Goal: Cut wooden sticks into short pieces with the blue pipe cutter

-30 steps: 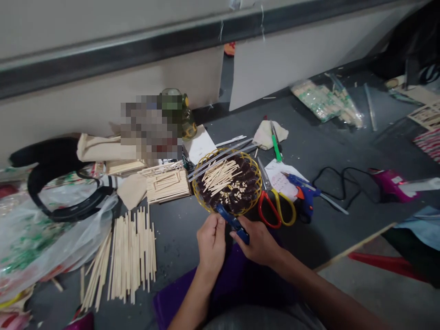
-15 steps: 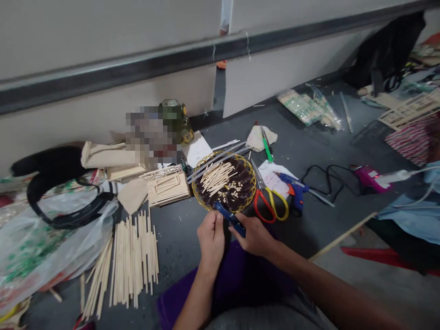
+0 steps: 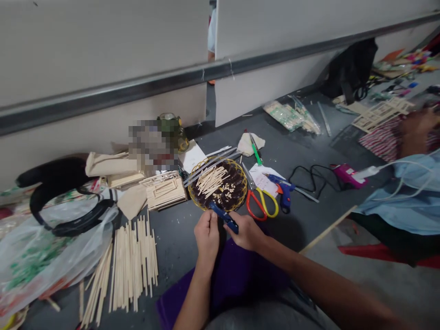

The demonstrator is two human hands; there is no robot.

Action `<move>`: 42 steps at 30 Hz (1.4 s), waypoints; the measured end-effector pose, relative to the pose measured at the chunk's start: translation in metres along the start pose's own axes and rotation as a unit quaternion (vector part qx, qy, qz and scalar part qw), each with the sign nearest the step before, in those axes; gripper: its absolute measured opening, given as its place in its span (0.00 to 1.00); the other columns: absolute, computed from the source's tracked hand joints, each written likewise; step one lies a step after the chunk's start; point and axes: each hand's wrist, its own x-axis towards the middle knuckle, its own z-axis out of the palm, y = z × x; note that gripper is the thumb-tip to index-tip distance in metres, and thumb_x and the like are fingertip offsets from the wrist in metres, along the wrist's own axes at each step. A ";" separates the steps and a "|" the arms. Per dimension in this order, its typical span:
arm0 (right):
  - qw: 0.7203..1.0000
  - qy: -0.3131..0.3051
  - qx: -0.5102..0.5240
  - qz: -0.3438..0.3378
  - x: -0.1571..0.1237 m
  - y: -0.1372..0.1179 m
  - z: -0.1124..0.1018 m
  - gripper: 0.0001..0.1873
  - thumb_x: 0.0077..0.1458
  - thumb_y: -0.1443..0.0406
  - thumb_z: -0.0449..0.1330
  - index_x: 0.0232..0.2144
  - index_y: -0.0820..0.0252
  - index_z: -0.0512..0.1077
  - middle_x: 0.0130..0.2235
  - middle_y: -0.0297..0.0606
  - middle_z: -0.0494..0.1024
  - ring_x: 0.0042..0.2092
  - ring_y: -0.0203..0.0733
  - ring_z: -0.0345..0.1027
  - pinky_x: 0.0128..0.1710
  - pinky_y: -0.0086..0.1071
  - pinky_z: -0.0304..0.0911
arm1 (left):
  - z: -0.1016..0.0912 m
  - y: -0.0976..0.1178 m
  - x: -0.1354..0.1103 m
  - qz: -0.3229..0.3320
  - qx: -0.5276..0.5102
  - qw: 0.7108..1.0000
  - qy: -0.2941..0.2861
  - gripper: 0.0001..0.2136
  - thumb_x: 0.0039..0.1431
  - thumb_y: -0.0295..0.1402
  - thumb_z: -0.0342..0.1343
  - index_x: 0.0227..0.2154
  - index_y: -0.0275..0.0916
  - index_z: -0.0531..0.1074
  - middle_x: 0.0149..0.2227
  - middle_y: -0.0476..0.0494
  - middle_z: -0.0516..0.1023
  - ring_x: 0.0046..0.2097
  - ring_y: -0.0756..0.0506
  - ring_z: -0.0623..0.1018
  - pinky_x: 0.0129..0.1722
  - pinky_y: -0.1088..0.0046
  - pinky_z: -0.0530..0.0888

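Note:
My right hand is closed round a blue-handled cutter, whose tip points up-left toward my left hand. My left hand is closed in a pinch right at the cutter's tip; what it pinches is too small to name. Both hands hover over a purple cloth on my lap, just in front of a round yellow-rimmed basket that holds cut wooden sticks and small wood bits.
Long wooden sticks lie in a loose pile at the left, beside a plastic bag. A small stick-built frame, red and yellow scissors, a blue glue gun and a cable lie around the basket. Another person in a light blue sleeve sits at the right.
The camera has swung right and tipped up, bringing the neighbouring person and more of the floor into view. My hands keep the same grip on the cutter near the basket.

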 end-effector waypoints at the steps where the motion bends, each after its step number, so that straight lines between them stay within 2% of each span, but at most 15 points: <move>1: 1.000 0.008 -0.006 -0.001 -0.002 -0.002 -0.001 0.03 0.55 0.69 0.56 0.35 0.59 0.67 0.28 0.36 0.77 0.30 0.41 0.75 0.30 0.27 0.63 | 0.000 0.002 -0.001 0.008 -0.007 1.000 0.002 0.12 0.61 0.39 0.51 0.25 0.39 0.70 0.23 0.51 0.69 0.29 0.48 0.67 0.31 0.76 0.62; 4: 0.998 0.033 -0.053 0.021 -0.008 -0.008 -0.004 0.01 0.56 0.67 0.58 0.33 0.58 0.69 0.29 0.37 0.79 0.31 0.42 0.75 0.31 0.28 0.62 | 0.001 0.006 -0.005 0.036 -0.019 0.999 -0.001 0.11 0.61 0.38 0.51 0.27 0.39 0.72 0.26 0.49 0.71 0.30 0.48 0.68 0.33 0.75 0.63; 9: 0.989 0.039 -0.121 0.077 -0.014 -0.012 -0.006 0.05 0.57 0.63 0.60 0.30 0.58 0.70 0.28 0.38 0.80 0.31 0.44 0.76 0.29 0.29 0.60 | 0.003 0.006 -0.006 0.047 -0.007 0.999 -0.005 0.12 0.63 0.36 0.49 0.26 0.39 0.70 0.24 0.50 0.68 0.29 0.48 0.67 0.32 0.75 0.62; 19: 0.998 -0.004 -0.060 0.026 -0.002 0.003 -0.003 0.08 0.60 0.62 0.56 0.30 0.59 0.69 0.26 0.38 0.78 0.29 0.43 0.75 0.28 0.29 0.60 | 0.005 0.000 0.003 0.047 0.031 0.998 -0.008 0.12 0.62 0.34 0.49 0.24 0.39 0.68 0.24 0.51 0.68 0.28 0.49 0.67 0.31 0.76 0.62; 29: 0.998 0.031 -0.060 -0.011 -0.001 0.016 0.010 0.05 0.57 0.64 0.56 0.29 0.58 0.67 0.22 0.36 0.75 0.25 0.40 0.71 0.26 0.27 0.57 | 0.004 -0.007 0.002 0.081 0.059 0.995 0.008 0.12 0.64 0.34 0.48 0.26 0.38 0.71 0.24 0.50 0.71 0.28 0.50 0.70 0.31 0.77 0.65; 33: 0.998 0.032 -0.052 -0.012 -0.002 0.017 0.012 0.06 0.57 0.63 0.54 0.30 0.58 0.67 0.22 0.36 0.75 0.25 0.40 0.70 0.26 0.28 0.56 | -0.002 -0.006 0.003 0.070 0.044 0.997 0.001 0.13 0.64 0.35 0.48 0.26 0.37 0.71 0.24 0.50 0.71 0.27 0.50 0.70 0.30 0.77 0.65; 36: 1.000 0.009 -0.020 0.022 -0.005 0.006 0.002 0.07 0.57 0.63 0.54 0.29 0.58 0.67 0.23 0.36 0.74 0.24 0.40 0.68 0.27 0.29 0.57 | -0.005 -0.005 0.004 0.055 0.027 0.998 -0.004 0.14 0.64 0.36 0.49 0.26 0.37 0.71 0.24 0.50 0.71 0.28 0.50 0.70 0.31 0.77 0.66; 39: 0.994 -0.024 0.047 0.100 -0.007 -0.008 -0.016 0.05 0.55 0.63 0.55 0.30 0.59 0.68 0.27 0.37 0.75 0.29 0.42 0.70 0.32 0.32 0.61 | -0.006 -0.005 0.004 0.032 -0.005 0.999 0.002 0.13 0.64 0.37 0.50 0.27 0.37 0.72 0.25 0.49 0.72 0.29 0.50 0.71 0.32 0.77 0.67; 42: 0.960 -0.044 0.222 0.168 -0.008 -0.018 -0.037 0.10 0.54 0.60 0.58 0.36 0.59 0.70 0.32 0.37 0.76 0.35 0.43 0.71 0.36 0.34 0.64 | -0.005 -0.006 0.003 0.008 -0.044 0.999 0.013 0.12 0.62 0.38 0.53 0.28 0.37 0.73 0.26 0.50 0.72 0.29 0.50 0.71 0.32 0.76 0.67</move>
